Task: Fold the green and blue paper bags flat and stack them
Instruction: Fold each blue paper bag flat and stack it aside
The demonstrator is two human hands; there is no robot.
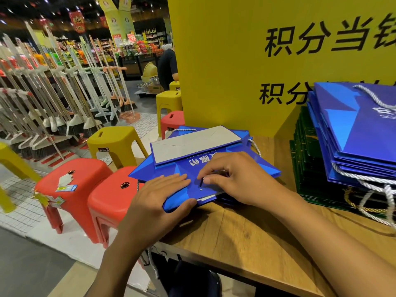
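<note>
Head view first. Biggest in it is the yellow board [235, 61], standing as a backstop behind the wooden table [246, 232].

At the table's right end a stack of folded blue bags [360, 133] lies on the green bags [308, 168]. I take that as the finished pile, kept out of the working space.

The blue bag [162, 168] being folded lies at the table's left corner, on top of other blue bags and jutting out over a red stool [111, 200]. Its grey bottom flap [192, 142] is turned up on the far side, toward the board. The open end, with its cord holes, faces me, and the print reads upside down. Its long axis seems to run across the table, left to right, slightly skewed.

The left hand [158, 198] lies wide and flat on the near left part, thumb against the near edge. I judge it is pinning the layers so they cannot spring open.

The right hand [233, 179] has bent fingers with their tips on the paper, beside a short dark cord stub [201, 182]. Whether it pinches that stub, I cannot tell.
</note>
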